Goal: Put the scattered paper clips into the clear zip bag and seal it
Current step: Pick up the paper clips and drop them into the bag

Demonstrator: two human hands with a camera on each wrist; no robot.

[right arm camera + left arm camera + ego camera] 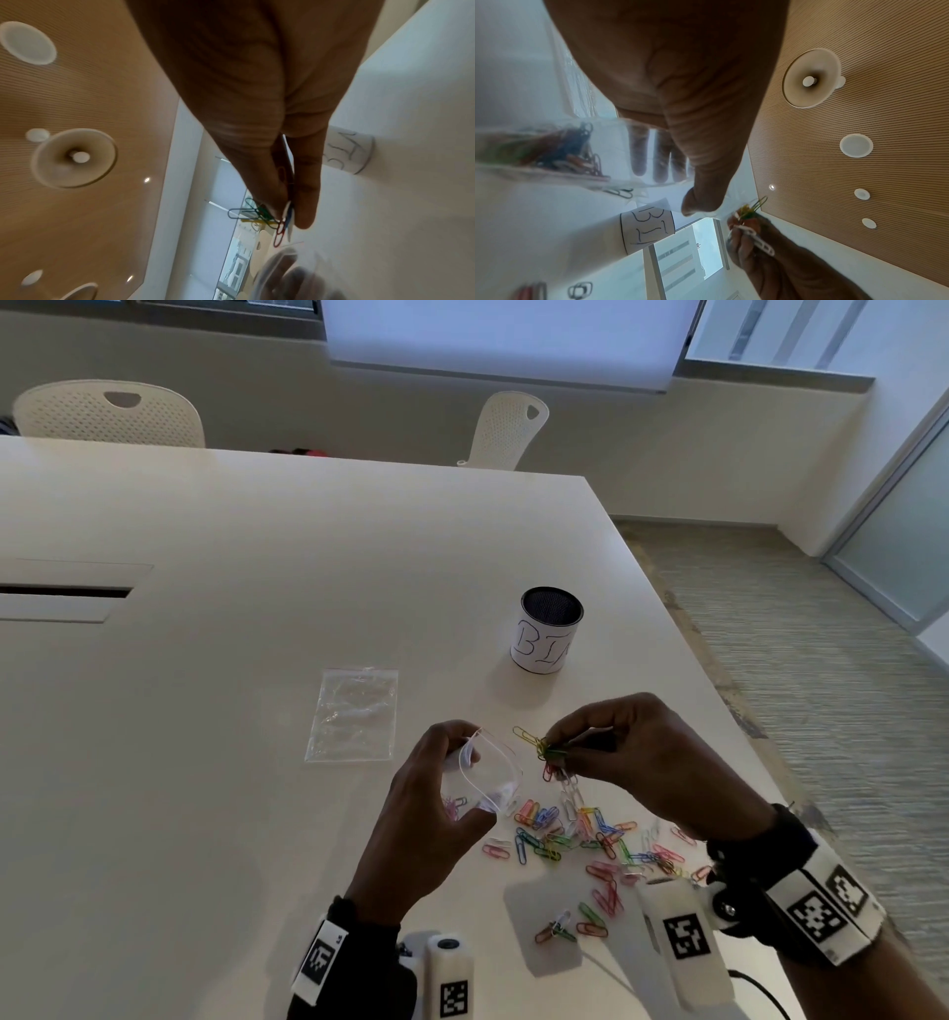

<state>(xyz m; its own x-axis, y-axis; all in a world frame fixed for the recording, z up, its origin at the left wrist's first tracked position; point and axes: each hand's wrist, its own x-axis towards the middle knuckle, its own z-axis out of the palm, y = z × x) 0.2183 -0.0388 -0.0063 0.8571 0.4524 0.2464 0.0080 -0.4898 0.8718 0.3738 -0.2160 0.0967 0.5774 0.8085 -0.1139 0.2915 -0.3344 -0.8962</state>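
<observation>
Counter (215, 546): white, broad; its right edge runs diagonally toward the near right.
Cable slot (64, 592): dark, narrow opening with a white flap, set into the counter at far left.
Cup (547, 629): cylindrical, dark mesh interior, wrapped in white paper with handwritten letters; stands upright on the counter.
Second zip bag (354, 713): clear, flat on the counter, left of the cup.
Chairs (108, 413): two, white, perforated backs, behind the far counter edge.
Window blind (506, 341): white, lowered.
Floor (801, 670): striped carpet, right of the counter.
Ceiling (859, 50): wood slats with round white fixtures.
</observation>
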